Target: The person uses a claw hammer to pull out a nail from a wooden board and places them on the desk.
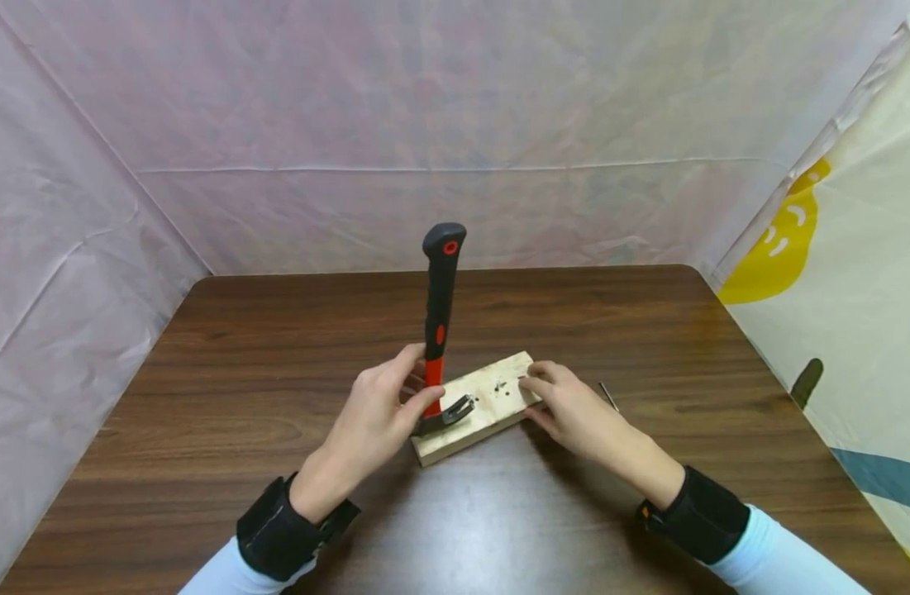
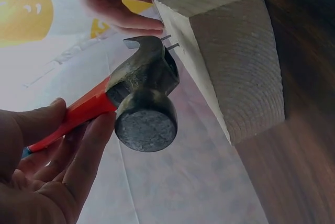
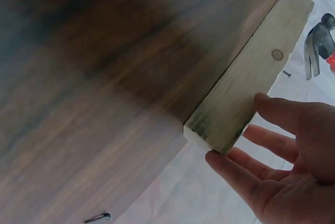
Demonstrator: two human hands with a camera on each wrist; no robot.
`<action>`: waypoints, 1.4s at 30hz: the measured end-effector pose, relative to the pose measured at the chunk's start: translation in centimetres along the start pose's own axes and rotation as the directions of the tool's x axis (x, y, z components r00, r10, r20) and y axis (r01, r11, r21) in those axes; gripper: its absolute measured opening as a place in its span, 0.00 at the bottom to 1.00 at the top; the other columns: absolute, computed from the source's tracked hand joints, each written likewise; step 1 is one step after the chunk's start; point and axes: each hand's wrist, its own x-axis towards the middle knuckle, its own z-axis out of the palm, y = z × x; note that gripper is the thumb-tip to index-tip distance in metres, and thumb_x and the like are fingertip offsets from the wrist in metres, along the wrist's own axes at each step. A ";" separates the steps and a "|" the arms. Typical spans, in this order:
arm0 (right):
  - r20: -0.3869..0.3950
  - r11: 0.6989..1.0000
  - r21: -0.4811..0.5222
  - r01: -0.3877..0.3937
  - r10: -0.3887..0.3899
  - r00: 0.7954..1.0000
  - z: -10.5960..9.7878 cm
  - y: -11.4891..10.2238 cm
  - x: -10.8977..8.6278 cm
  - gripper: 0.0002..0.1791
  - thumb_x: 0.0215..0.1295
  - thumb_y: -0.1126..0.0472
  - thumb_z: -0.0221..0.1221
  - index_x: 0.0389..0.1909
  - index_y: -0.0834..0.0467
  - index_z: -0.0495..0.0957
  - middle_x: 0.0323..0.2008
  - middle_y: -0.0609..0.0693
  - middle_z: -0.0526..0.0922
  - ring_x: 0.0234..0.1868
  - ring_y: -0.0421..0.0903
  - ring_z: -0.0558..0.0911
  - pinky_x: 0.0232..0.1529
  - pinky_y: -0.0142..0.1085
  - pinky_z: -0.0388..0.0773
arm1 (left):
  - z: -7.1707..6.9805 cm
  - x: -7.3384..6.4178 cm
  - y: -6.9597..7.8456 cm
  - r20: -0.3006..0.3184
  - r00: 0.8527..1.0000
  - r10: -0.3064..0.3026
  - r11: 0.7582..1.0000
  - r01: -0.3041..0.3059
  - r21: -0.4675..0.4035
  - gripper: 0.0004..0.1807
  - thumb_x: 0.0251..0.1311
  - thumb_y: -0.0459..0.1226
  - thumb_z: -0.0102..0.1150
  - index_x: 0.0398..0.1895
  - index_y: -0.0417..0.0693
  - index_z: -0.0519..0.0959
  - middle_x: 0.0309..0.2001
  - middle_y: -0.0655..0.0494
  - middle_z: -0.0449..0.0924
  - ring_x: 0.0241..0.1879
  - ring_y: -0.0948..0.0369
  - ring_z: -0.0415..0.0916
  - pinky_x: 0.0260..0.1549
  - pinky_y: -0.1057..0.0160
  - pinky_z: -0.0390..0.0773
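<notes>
My left hand (image 1: 373, 413) holds a claw hammer (image 1: 440, 306) low on its red shaft, between thumb and fingers. The black grip points up, and the metal head (image 2: 146, 88) is close over the left part of a pale wooden block (image 1: 512, 376). In the left wrist view, nails (image 2: 173, 46) stick out of the block's upper face beside the claw. Dark marks dot that face. My right hand (image 1: 581, 417) grips the block's right end, its thumb (image 3: 275, 110) at the long near side and a fingertip at the end corner.
A loose nail (image 1: 608, 397) lies on the brown wood-grain table (image 1: 261, 364), right of the block and just beyond my right hand. Pale sheeting (image 1: 425, 99) hangs behind the table and along both sides.
</notes>
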 end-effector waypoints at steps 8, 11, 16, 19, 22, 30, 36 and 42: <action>0.051 1.000 -0.002 -0.019 0.019 0.999 -0.4 -0.7 -0.1 0.22 0.58 0.66 0.74 0.53 0.68 0.82 0.53 0.67 0.79 0.55 0.62 0.80 0.55 0.51 0.80 | 0.0 0.2 0.1 0.016 1.000 -0.025 1.000 0.025 0.007 0.24 0.60 0.28 0.72 0.58 0.42 0.76 0.36 0.54 0.84 0.33 0.64 0.82 0.33 0.66 0.84; 0.066 1.000 0.003 -0.023 0.023 0.998 -0.5 -0.9 -0.1 0.21 0.59 0.65 0.74 0.53 0.67 0.83 0.54 0.67 0.79 0.55 0.63 0.80 0.56 0.52 0.79 | 0.1 0.2 0.1 0.020 0.999 -0.031 0.999 0.030 0.015 0.23 0.59 0.27 0.72 0.57 0.41 0.77 0.36 0.54 0.84 0.32 0.63 0.82 0.33 0.66 0.84; 0.079 1.000 0.008 -0.020 0.019 0.997 -0.6 -1.3 -0.1 0.19 0.59 0.65 0.74 0.51 0.65 0.84 0.54 0.67 0.79 0.56 0.62 0.80 0.57 0.52 0.79 | 0.0 0.3 0.0 0.021 1.000 -0.022 0.999 0.021 0.043 0.22 0.59 0.26 0.72 0.56 0.41 0.78 0.36 0.53 0.85 0.32 0.61 0.84 0.33 0.66 0.84; 0.080 1.000 0.014 -0.011 0.010 0.997 -0.7 -1.4 -0.1 0.19 0.59 0.65 0.74 0.50 0.65 0.84 0.54 0.66 0.79 0.55 0.62 0.80 0.56 0.52 0.79 | 0.0 0.4 0.0 0.022 1.000 -0.018 0.998 0.017 0.062 0.22 0.59 0.27 0.73 0.56 0.41 0.78 0.36 0.53 0.85 0.32 0.61 0.84 0.32 0.65 0.84; 0.081 1.000 0.024 0.001 -0.003 0.997 -0.7 -1.6 -0.2 0.18 0.60 0.64 0.73 0.50 0.64 0.84 0.54 0.66 0.79 0.55 0.63 0.80 0.56 0.52 0.79 | -0.1 0.4 0.0 0.028 0.999 -0.020 0.996 0.018 0.082 0.23 0.59 0.27 0.73 0.57 0.41 0.79 0.36 0.53 0.85 0.31 0.61 0.84 0.31 0.65 0.84; 0.091 1.000 0.027 -0.008 0.006 0.996 -0.7 -1.7 -0.1 0.18 0.60 0.63 0.73 0.51 0.64 0.84 0.54 0.66 0.79 0.56 0.61 0.80 0.57 0.52 0.79 | -0.2 0.7 -0.1 0.037 0.999 -0.021 0.993 0.017 0.121 0.28 0.57 0.26 0.74 0.62 0.41 0.79 0.37 0.52 0.85 0.30 0.62 0.83 0.28 0.66 0.83; 0.086 0.999 0.039 -0.009 0.006 0.996 -0.7 -1.9 0.0 0.17 0.61 0.63 0.73 0.49 0.63 0.84 0.54 0.65 0.79 0.55 0.61 0.80 0.56 0.52 0.79 | -0.1 0.9 0.0 0.046 0.999 -0.024 0.991 0.018 0.131 0.29 0.57 0.27 0.74 0.63 0.43 0.79 0.39 0.51 0.85 0.29 0.63 0.82 0.27 0.67 0.82; 0.081 0.999 0.035 0.003 -0.005 0.997 -0.6 -2.0 -0.1 0.16 0.61 0.63 0.73 0.48 0.63 0.84 0.53 0.64 0.80 0.54 0.61 0.80 0.56 0.52 0.79 | 0.2 0.9 0.0 0.044 0.998 -0.034 0.991 0.028 0.133 0.30 0.56 0.27 0.75 0.64 0.43 0.79 0.39 0.51 0.85 0.28 0.63 0.82 0.26 0.67 0.81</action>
